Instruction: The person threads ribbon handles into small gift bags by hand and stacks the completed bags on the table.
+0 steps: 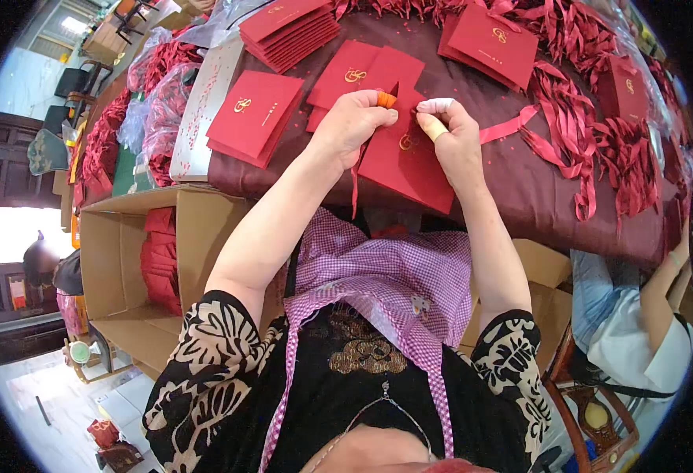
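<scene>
A red folded paper card [419, 169] with a gold monogram lies at the table's near edge, between my two hands. My left hand [353, 126], an orange cover on one finger, is pinched closed at the card's upper left. A narrow red ribbon [355, 193] hangs below it. My right hand [455, 140], with white and yellow finger covers, pinches at the card's right side; a red ribbon strip [512, 126] trails rightward from it. What lies between the fingertips is mostly hidden. Another red card [354, 75] sits just beyond my left hand.
Stacked red cards [291, 31] and a separate card [253, 114] lie left; more cards [492, 47] lie right. Loose ribbon bundles [563, 134] cover the table's right side. A cardboard box [118, 260] holding red items stands below left. Another person's arm [661, 296] is at far right.
</scene>
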Demonstrator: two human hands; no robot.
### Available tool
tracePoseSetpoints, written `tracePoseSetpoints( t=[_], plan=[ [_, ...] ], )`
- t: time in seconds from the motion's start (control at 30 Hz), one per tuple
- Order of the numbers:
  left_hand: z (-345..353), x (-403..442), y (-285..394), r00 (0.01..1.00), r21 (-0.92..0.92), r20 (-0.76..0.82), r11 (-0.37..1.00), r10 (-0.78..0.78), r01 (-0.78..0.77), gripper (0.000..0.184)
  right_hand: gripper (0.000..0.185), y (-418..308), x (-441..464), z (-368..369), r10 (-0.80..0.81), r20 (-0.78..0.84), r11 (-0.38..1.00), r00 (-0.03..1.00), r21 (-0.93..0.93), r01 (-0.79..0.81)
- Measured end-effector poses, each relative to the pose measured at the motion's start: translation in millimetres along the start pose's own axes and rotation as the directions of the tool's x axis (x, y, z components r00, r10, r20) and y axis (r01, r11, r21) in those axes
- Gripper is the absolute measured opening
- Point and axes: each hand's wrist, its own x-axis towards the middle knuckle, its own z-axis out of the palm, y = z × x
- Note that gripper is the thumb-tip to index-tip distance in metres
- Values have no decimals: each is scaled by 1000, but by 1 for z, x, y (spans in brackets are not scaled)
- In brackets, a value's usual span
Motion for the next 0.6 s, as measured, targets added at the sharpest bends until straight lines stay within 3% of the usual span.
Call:
tracePoseSetpoints(
  t=[0.1, 0.37, 0.6],
  plan=[
    [1, 0, -2, 998, 36, -21, 998, 51, -51, 19, 9, -3, -1, 2, 12, -11, 1000, 1000, 13, -11],
    [2, -1, -6, 993, 45, 15, 992, 114, -114, 22, 10, -8, 1, 7, -168, -16, 966, 986, -200, 161],
    [3, -4, -8, 986, 113, -36, 981, 165, -160, 22, 10, -14, 3, 7, -125, -17, 966, 992, -230, 118]
  ],
)
